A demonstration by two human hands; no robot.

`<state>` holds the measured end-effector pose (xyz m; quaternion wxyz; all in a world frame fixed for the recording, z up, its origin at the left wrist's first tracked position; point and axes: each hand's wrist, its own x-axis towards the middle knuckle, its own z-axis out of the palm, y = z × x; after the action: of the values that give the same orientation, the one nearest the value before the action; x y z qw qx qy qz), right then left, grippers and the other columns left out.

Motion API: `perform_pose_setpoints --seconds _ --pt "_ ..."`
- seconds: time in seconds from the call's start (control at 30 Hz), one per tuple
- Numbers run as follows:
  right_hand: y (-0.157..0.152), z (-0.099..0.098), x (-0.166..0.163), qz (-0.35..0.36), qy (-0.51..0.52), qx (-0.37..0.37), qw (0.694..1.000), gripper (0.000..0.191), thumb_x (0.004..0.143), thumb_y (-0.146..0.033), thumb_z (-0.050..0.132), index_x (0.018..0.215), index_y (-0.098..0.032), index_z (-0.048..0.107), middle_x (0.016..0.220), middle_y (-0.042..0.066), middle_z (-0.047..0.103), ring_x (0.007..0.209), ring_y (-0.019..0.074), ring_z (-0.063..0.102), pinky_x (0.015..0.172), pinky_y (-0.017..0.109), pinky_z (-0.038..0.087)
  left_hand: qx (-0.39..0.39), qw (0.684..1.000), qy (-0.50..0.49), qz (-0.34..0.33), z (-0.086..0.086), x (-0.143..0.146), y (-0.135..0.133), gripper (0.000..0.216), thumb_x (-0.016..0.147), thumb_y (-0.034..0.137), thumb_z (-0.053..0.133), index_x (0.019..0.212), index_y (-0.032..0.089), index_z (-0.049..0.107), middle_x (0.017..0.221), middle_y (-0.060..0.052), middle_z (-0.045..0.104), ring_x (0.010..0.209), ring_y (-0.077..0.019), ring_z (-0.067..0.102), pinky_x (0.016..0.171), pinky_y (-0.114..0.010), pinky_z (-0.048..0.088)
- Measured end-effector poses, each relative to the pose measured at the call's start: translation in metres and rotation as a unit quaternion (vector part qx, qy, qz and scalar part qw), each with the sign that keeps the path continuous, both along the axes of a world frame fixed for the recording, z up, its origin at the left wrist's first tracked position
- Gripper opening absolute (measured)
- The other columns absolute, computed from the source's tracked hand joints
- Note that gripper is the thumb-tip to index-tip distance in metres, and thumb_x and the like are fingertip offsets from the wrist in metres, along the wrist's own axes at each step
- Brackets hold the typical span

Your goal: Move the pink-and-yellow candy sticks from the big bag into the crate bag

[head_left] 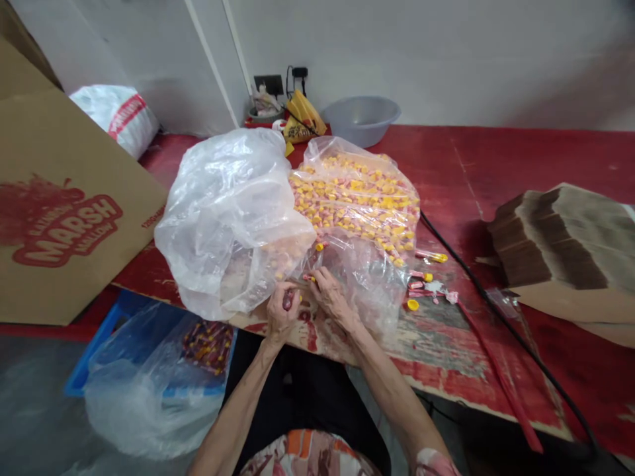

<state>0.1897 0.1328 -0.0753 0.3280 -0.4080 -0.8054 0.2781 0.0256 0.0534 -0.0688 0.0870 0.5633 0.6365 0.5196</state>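
Note:
At the table's front edge, my left hand (282,312) is closed around a small dark-red piece (288,299) with a bit of yellow at its lower end. Just to its right, my right hand (331,296) pinches a small red piece with a yellow end (309,278). Behind the hands lies a clear plastic bag (354,205) full of small pink pieces with yellow caps. A single yellow-capped piece (320,246) rests near the bag's mouth. Left of it bulges a large translucent plastic bag (225,198), with some yellow-capped pieces faintly visible through its lower right side.
Loose caps and wrapped pieces (421,285) lie right of the bag. A black cable (471,281) crosses the red table (496,165). Stacked cardboard (570,241) stands right, a marshmallow carton (64,198) left, a basin (364,116) behind. Below left, a blue crate (94,354) holds dark-red, yellow-tipped pieces.

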Motion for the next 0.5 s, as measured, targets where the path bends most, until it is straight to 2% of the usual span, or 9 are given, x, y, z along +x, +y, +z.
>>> perform_pose_setpoints --seconds 0.1,0.23,0.43,0.5 --pt "0.000 0.000 0.000 -0.007 -0.011 -0.010 1.000 0.019 0.118 -0.020 0.050 0.115 -0.025 0.068 0.114 0.009 0.069 0.100 0.0260 0.068 0.090 0.034 0.054 0.001 1.000 0.021 -0.016 0.004 0.000 -0.002 0.018 0.107 0.041 0.062 0.103 0.026 0.072 0.093 -0.005 0.076 0.083 -0.0222 0.074 0.084 -0.034 0.065" --pt "0.002 -0.005 0.001 0.000 -0.015 -0.021 1.000 0.020 0.123 -0.026 0.049 0.116 -0.023 0.068 0.117 0.009 0.067 0.101 0.0245 0.065 0.091 0.033 0.052 -0.039 0.997 0.046 -0.039 0.007 -0.002 0.000 0.024 0.112 0.047 0.062 0.104 0.026 0.069 0.095 -0.006 0.072 0.090 -0.0228 0.073 0.091 -0.036 0.064" --pt "0.004 -0.003 -0.001 -0.002 -0.058 -0.034 0.998 0.018 0.124 -0.023 0.049 0.124 -0.021 0.067 0.126 0.009 0.067 0.107 0.0223 0.061 0.097 0.033 0.049 -0.039 0.998 0.051 0.005 0.002 -0.007 -0.004 0.038 0.119 0.059 0.052 0.104 0.026 0.063 0.100 -0.006 0.068 0.095 -0.0226 0.070 0.093 -0.037 0.061" --pt "0.004 0.003 -0.002 0.000 -0.067 -0.047 0.997 0.017 0.125 -0.023 0.050 0.124 -0.020 0.067 0.128 0.009 0.066 0.109 0.0222 0.060 0.099 0.033 0.049 -0.064 0.996 0.068 -0.012 -0.001 -0.015 -0.008 0.040 0.121 0.061 0.049 0.108 0.026 0.063 0.104 -0.008 0.067 0.097 -0.0234 0.071 0.093 -0.038 0.061"
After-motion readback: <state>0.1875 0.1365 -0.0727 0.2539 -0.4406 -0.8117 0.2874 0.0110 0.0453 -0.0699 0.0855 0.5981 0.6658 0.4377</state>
